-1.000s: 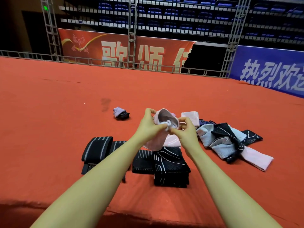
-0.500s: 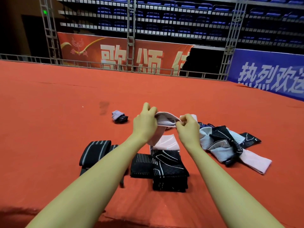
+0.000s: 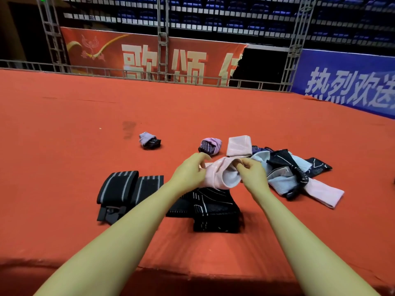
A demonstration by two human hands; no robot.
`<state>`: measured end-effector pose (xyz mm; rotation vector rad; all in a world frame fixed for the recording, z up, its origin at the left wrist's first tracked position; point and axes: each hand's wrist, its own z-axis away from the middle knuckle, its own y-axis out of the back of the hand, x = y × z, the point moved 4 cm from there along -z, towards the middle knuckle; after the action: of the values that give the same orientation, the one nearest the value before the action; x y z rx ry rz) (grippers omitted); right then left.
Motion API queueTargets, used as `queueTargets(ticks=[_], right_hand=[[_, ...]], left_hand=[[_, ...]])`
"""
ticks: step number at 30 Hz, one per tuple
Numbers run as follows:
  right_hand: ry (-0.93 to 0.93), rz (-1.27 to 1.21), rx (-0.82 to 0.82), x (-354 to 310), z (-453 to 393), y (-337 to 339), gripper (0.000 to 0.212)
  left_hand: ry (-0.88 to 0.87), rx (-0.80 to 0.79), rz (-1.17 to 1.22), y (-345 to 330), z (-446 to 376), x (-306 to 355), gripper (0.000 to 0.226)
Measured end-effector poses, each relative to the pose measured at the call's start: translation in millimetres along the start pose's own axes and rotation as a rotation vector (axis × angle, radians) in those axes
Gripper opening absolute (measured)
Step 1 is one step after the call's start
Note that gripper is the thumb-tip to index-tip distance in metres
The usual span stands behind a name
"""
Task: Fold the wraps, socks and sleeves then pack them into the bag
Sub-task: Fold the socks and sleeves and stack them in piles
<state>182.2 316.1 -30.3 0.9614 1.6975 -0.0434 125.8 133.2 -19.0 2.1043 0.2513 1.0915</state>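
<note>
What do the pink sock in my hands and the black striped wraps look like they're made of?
Pink sock: soft stretchy knit, matte; it bunches and turns inside out, showing a paler inner face. Black striped wraps: probably woven elastic webbing with grey stripes, matte, folded into thick flat pads.

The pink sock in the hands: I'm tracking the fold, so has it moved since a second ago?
Yes. The pink sock has come down toward the black folded stack, and its open cuff has been turned over.

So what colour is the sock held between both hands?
Pale pink sock with a white inside, seen in the head view.
</note>
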Motion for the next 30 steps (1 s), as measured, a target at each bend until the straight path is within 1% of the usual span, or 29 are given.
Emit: queueTargets(ticks=[2,4,6,7,8,10,11,13,15,17,18,20,21,22,23,25,26,28,29,30], right_hand=[[-0.009,0.043,0.017,8.6,2.2,4.0,0.019],[-0.066,0.049,0.06,18.7,5.4,6.4,0.013],[-0.132,0.016,0.125,25.7,9.4,10.2,0.015],[-0.137,0.0,0.154,27.0,11.2,12.0,0.02],[-0.123,-0.012,0.169,27.4,12.4,13.0,0.026],[-0.07,-0.086,0.146,24.7,15.2,12.7,0.031],[-0.043,-0.143,0.121,20.8,17.2,11.5,0.028],[0.008,-0.228,0.064,11.6,20.7,8.6,0.02],[0.031,-0.268,0.029,2.5,21.8,5.8,0.024],[0.049,-0.281,0.015,-5.1,20.3,2.7,0.017],[0.05,-0.235,0.0,-7.5,18.9,-0.7,0.013],[0.009,-0.003,-0.034,-10.6,19.9,-9.2,0.011],[-0.013,0.085,-0.037,-9.7,20.4,-14.3,0.011],[-0.037,0.104,-0.026,-9.2,21.7,-18.8,0.011],[-0.058,0.063,-0.009,-9.1,22.4,-22.5,0.013],[-0.096,-0.088,0.012,-10.2,23.1,-28.5,0.019],[-0.129,-0.137,0.009,-10.9,23.5,-31.6,0.02],[-0.188,-0.117,0.009,-14.9,24.9,-34.3,0.02],[-0.201,-0.069,-0.003,-18.7,26.5,-34.7,0.026],[-0.212,-0.029,-0.034,-22.3,29.0,-36.3,0.037]], left_hand=[[-0.037,-0.168,-0.246,-15.4,4.2,-4.4,0.046],[-0.069,-0.26,-0.363,-27.6,10.9,-5.8,0.06],[-0.095,-0.285,-0.37,-34.7,15.8,-6.3,0.069],[-0.108,-0.283,-0.381,-36.7,17.0,-7.1,0.07],[-0.124,-0.267,-0.405,-37.8,18.3,-7.3,0.066],[-0.134,-0.18,-0.427,-37.5,18.0,-8.7,0.046],[-0.117,-0.115,-0.417,-35.3,16.7,-8.6,0.038],[-0.117,0.053,-0.423,-27.3,13.4,-3.9,0.037],[-0.195,0.236,-0.513,-18.0,9.3,3.1,0.038],[-0.247,0.371,-0.638,-9.5,6.0,8.1,0.034],[-0.257,0.414,-0.676,-5.0,4.9,9.8,0.032],[-0.256,0.449,-0.722,1.4,2.7,9.3,0.033],[-0.262,0.466,-0.741,4.1,3.0,8.2,0.029],[-0.266,0.469,-0.762,5.2,3.8,5.2,0.022],[-0.284,0.478,-0.781,5.4,6.0,2.0,0.023],[-0.314,0.49,-0.823,4.5,11.1,-5.3,0.038],[-0.32,0.502,-0.832,5.5,13.7,-7.7,0.037],[-0.319,0.515,-0.834,7.8,17.0,-11.0,0.024],[-0.313,0.524,-0.823,9.1,16.8,-11.9,0.02],[-0.293,0.522,-0.814,10.1,16.8,-11.9,0.019]])
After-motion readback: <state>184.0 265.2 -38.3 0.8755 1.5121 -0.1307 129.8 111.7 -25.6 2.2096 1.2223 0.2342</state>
